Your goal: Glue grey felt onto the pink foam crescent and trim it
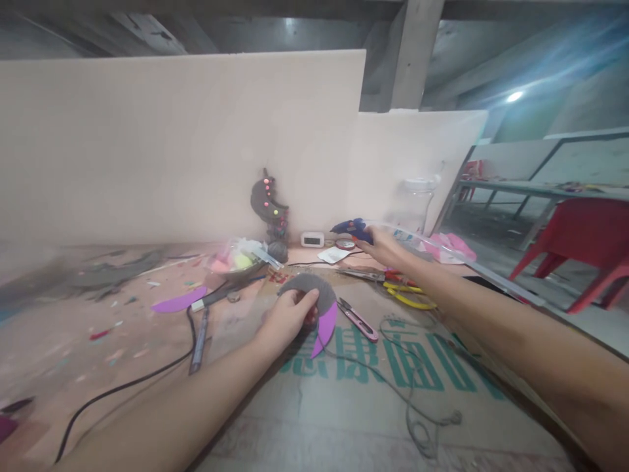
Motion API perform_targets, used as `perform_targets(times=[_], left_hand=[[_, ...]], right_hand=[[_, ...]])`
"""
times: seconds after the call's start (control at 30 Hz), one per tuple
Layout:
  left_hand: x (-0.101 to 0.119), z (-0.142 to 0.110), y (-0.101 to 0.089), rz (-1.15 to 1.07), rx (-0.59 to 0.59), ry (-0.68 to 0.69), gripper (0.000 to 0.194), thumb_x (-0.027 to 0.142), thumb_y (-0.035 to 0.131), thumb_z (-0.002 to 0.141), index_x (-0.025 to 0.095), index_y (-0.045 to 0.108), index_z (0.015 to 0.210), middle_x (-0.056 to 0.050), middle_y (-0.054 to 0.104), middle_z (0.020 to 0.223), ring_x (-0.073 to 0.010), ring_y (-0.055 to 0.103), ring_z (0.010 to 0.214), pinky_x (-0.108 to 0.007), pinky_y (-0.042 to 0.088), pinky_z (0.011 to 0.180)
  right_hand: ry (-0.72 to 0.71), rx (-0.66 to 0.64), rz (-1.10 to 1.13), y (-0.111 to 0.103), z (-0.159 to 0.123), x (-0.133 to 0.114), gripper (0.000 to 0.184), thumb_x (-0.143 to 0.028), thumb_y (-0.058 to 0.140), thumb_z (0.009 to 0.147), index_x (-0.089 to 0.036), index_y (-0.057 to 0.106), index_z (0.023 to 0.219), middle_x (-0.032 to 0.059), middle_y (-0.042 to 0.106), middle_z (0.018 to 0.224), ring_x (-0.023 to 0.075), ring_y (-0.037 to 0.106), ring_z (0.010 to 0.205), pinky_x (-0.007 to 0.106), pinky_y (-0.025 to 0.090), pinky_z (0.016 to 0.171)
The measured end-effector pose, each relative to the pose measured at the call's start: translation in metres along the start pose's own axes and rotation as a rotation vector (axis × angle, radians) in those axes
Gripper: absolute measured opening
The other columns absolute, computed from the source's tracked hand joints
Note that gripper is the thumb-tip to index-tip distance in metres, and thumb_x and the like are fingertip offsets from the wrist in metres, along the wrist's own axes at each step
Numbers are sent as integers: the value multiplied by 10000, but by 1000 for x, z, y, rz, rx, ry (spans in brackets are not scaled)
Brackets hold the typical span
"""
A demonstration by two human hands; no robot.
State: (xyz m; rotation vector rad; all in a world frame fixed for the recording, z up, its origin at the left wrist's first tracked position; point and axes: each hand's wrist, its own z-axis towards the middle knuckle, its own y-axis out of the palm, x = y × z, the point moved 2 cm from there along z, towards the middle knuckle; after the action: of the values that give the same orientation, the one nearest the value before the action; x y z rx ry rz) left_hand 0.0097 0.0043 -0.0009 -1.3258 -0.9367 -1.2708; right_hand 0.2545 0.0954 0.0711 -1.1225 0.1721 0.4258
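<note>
My left hand [289, 313] is closed on a crescent [314, 286], partly wrapped in grey yarn, with its lower purple tip bare. From the crescent a strand of grey yarn [363, 367] trails to the right over printed cardboard. Farther back, my right hand [382, 244] grips a blue glue gun [354, 228] with its nozzle pointing left. Beside the crescent lie pink thread snips [361, 321]. Yellow-handled scissors [407, 296] rest below my right forearm. A loose purple crescent piece [181, 299] lies to the left.
Against the wall hangs a finished-looking grey crescent [268, 200] with coloured beads. A bowl of pompoms [236, 259], a small digital clock [312, 239] and a clear jar [417, 200] stand at the back. A black cable [132, 380] crosses the left side; a red chair [580, 242] stands right.
</note>
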Motion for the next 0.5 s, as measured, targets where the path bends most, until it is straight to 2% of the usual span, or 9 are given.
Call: perform_targets(times=[0.1,0.23,0.3,0.4,0.5], left_hand=[[1,0,0,-12,-7,-12,383,510,569,757,158,521,613,7,554,530,-113,502,484,-243,376,514],[4,-2,1,-32,-19,-11,368,492,572,757,163,511,602,10,549,528,-112,503,490,-241,384,525],[4,-3,0,-25,-17,-4,369,494,575,756,163,516,604,10,553,527,-114,507,493,-242,388,531],[2,-2,0,8,-4,4,375,498,575,760,161,525,603,6,560,525,-120,515,495,-243,387,530],[2,-2,0,1,0,0,371,491,578,758,163,526,592,3,561,522,-124,518,496,-247,390,530]], right_hand=[[42,-18,49,-9,-4,-11,307,-389,500,888,-144,537,1070,57,686,807,162,598,673,237,410,600],[113,-39,90,-23,-6,-25,385,-434,503,879,-150,487,1139,6,640,636,143,567,537,227,390,513],[126,-49,100,-32,-9,-31,387,-456,504,875,-151,498,1112,-7,615,584,139,551,501,228,379,493],[62,-44,138,-48,-20,-41,332,-486,505,869,-169,551,956,-16,583,542,129,533,486,233,376,500],[25,-69,185,-65,-37,-51,409,-550,488,855,-172,576,727,8,585,538,125,529,490,249,388,526]])
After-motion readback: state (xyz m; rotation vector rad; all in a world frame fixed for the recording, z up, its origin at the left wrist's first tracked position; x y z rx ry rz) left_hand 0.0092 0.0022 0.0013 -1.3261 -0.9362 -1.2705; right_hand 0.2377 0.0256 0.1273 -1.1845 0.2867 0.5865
